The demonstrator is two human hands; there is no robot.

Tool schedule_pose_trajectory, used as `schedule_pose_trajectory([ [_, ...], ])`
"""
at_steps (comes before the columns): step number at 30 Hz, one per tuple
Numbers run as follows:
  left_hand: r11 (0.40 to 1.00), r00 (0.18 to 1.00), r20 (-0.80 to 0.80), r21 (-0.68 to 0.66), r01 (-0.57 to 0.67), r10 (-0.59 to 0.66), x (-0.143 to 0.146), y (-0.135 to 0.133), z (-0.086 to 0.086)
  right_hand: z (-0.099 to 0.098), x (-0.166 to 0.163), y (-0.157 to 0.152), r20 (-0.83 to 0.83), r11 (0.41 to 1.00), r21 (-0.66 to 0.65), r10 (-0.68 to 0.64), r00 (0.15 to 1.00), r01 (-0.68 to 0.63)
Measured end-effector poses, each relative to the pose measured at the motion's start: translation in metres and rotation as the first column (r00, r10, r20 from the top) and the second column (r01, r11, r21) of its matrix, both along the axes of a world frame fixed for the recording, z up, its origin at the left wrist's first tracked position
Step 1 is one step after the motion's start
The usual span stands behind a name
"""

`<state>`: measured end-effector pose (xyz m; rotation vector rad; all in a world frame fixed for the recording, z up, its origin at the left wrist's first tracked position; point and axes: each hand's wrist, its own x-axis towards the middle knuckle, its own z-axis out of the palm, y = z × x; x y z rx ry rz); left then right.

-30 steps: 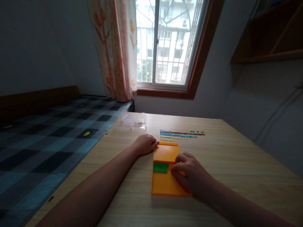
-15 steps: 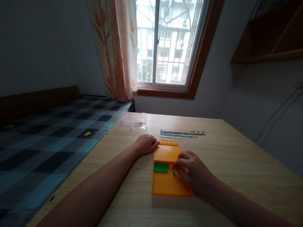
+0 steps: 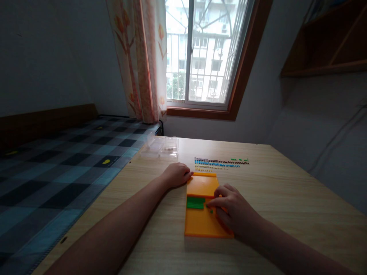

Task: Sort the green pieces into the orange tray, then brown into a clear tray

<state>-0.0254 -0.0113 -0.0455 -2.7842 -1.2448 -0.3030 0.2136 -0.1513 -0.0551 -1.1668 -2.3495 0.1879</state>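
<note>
An orange plastic tray (image 3: 200, 225), divided by a raised ridge, lies on the table below me. At its far left corner my left hand (image 3: 177, 174) is closed with its fingertips on the rim. A block of green strips (image 3: 195, 203) sits side by side against the ridge at the left wall. Over the tray's right side is my right hand (image 3: 229, 204), index finger stretched out and thumb apart. Its index fingertip touches a small green piece (image 3: 207, 206) right of the strips. Another small green piece (image 3: 211, 211) lies just nearer, beside the thumb. The right wall is partly hidden by this hand.
Beyond the tray, small brown, blue and yellow pieces (image 3: 216, 163) lie in rows, with a few green pieces (image 3: 240, 159) at the back right. Clear plastic boxes (image 3: 160, 147) stand far left. A bed with a checked cover (image 3: 77, 164) adjoins the table's left side.
My right index finger has straightened and moved slightly left and down, and a second small green piece now shows at its tip. My left hand and the tray have stayed put.
</note>
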Motion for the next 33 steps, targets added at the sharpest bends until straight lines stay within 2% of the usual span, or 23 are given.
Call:
schedule_pose_trajectory([
  [15,1.0,1.0,-0.024,-0.008,-0.02,0.02,-0.0001,-0.0014,0.0006,0.0001,-0.0002,-0.0006,-0.058,0.997,-0.082,0.007,0.998,-0.011],
  [33,1.0,0.999,-0.045,-0.011,-0.029,0.029,0.0005,-0.0021,0.0017,-0.0029,0.001,0.0018,-0.081,0.995,-0.088,0.035,0.996,-0.042],
])
